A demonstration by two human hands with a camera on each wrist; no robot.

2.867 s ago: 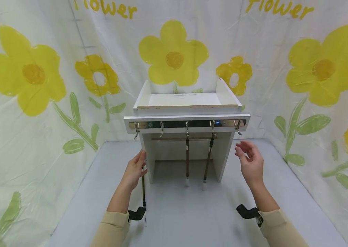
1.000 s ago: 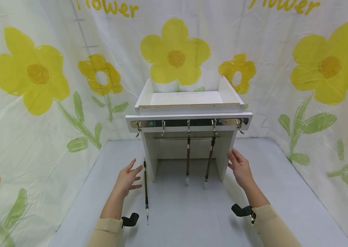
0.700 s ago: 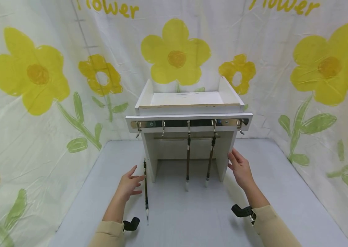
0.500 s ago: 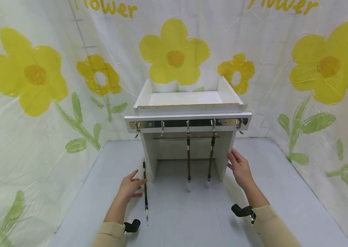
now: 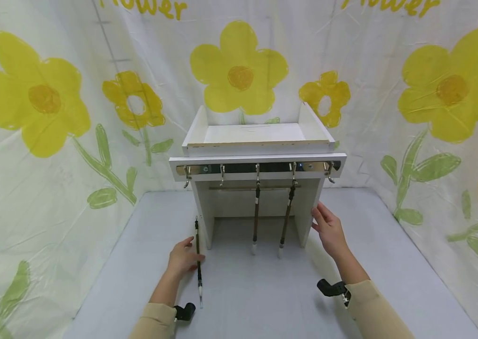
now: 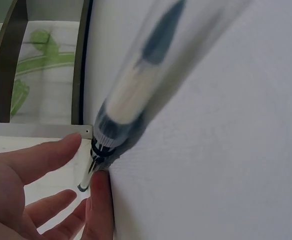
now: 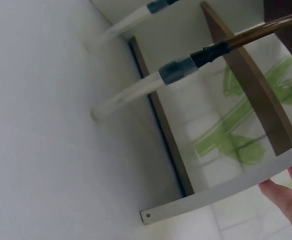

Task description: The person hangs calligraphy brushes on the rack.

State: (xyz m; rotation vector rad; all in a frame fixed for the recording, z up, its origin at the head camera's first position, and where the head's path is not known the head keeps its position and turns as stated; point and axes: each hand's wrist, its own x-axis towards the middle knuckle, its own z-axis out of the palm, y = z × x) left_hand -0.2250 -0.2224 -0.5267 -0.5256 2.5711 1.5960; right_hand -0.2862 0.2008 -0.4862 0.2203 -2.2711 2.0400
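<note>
A writing brush (image 5: 199, 278) with a clear cap over its bristles lies on the table left of a white rack (image 5: 260, 149). My left hand (image 5: 182, 258) is at its shaft. In the left wrist view, the thumb and index finger stand apart on either side of the brush (image 6: 123, 107); whether the index finger touches it I cannot tell. My right hand (image 5: 331, 233) touches the outside of the rack's right side panel with its fingertips. Two more capped brushes hang from the rack's hooks, one in the middle (image 5: 256, 221) and one right of it (image 5: 286, 219).
A metal strip with several hooks (image 5: 222, 175) runs along the rack's front; both left hooks and the far-right one carry nothing. The pale table (image 5: 239, 301) spreads around the rack. A flower-painted curtain (image 5: 171, 94) encloses the back and sides.
My left hand has dropped from beside the rack's left panel, opened, and come in to the lying brush's shaft. My right hand has moved left onto the right panel. The hanging brushes sway slightly.
</note>
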